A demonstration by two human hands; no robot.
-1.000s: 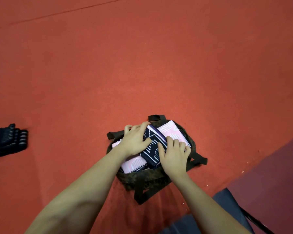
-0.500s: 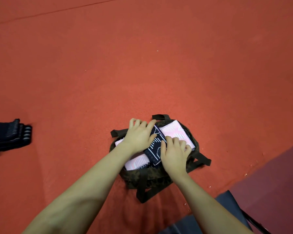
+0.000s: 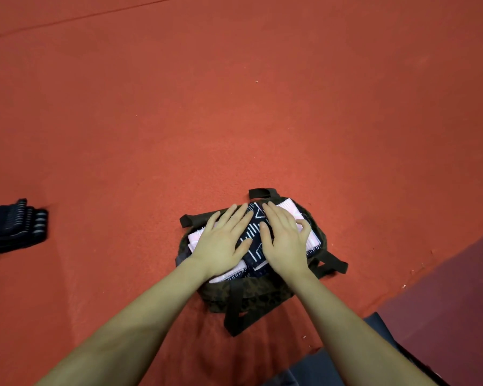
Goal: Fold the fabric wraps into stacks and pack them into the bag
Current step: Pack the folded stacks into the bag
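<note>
A dark camouflage bag (image 3: 251, 295) with dark straps sits on the red floor, filled with folded fabric wraps. A navy wrap with white line pattern (image 3: 253, 235) lies in the middle, between pink wraps on the left (image 3: 229, 273) and on the right (image 3: 292, 208). My left hand (image 3: 223, 242) lies flat on the left side of the wraps, fingers straight. My right hand (image 3: 283, 239) presses flat on the navy and right pink wraps, fingers straight. Both palms hide much of the fabric.
A stack of dark folded fabric with grey stripes (image 3: 14, 227) lies on the floor at the far left. A dark maroon surface (image 3: 452, 288) borders the red floor at the lower right. Dark clothing (image 3: 332, 366) shows at the bottom edge.
Both hands went from curled fingers tucking the navy wrap in to lying flat on top of the wraps. My right hand slid forward over the navy and pink fabric.
</note>
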